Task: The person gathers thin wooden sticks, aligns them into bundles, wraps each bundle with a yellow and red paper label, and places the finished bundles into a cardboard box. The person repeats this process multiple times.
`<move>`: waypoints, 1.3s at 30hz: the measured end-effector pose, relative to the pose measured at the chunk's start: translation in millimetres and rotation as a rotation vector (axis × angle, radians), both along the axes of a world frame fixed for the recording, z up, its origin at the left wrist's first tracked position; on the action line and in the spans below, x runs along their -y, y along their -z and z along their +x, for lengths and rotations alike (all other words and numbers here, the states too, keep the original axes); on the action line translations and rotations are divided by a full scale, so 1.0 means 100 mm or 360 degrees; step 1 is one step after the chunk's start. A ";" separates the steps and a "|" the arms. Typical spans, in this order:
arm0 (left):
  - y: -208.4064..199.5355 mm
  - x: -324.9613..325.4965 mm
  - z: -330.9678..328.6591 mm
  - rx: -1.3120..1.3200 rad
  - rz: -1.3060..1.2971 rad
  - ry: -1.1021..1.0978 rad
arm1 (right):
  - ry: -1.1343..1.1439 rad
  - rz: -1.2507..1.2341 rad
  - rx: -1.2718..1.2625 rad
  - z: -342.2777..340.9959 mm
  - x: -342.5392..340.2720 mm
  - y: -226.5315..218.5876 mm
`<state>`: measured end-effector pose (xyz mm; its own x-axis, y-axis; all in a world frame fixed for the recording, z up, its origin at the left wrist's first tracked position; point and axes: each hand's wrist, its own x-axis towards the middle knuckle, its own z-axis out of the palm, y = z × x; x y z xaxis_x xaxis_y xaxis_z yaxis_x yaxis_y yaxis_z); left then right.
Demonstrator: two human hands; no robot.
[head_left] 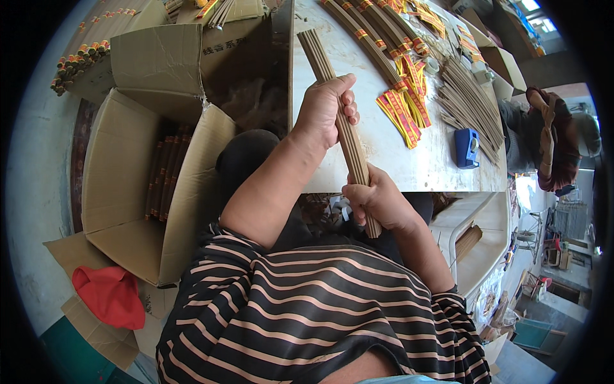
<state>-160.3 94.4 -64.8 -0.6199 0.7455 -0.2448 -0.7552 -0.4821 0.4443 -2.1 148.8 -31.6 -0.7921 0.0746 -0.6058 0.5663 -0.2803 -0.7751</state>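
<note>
I hold a long bundle of brown incense sticks [320, 61] slanted over the near edge of a white table [384, 160]. My left hand [326, 109] grips the bundle around its middle. My right hand [377, 198] grips it near its lower end, just below the table edge. The bundle's top end lies over the tabletop. Several finished bundles with red and yellow bands [377, 32] lie at the far side of the table. Loose red and yellow paper labels [403, 112] lie beside them.
A blue tape dispenser [467, 147] sits on the table's right, near loose brown sticks [470, 96]. An open cardboard box [128, 185] holding brown sticks stands at my left, with a red cloth [112, 294] below it. Another person [553, 137] sits at the right.
</note>
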 end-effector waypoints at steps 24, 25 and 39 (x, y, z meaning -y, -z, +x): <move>0.02 -0.02 0.16 -0.0118 -0.0011 0.0095 | -0.0140 0.0850 0.0111 -0.11 -0.05 0.00; 0.01 -0.01 0.17 -0.0062 0.0039 0.0088 | -0.0166 0.0877 0.0113 -0.12 -0.05 0.00; 0.00 0.02 0.04 -0.0167 0.0117 -0.0078 | -0.0046 0.1835 -0.0569 -0.15 -0.17 -0.14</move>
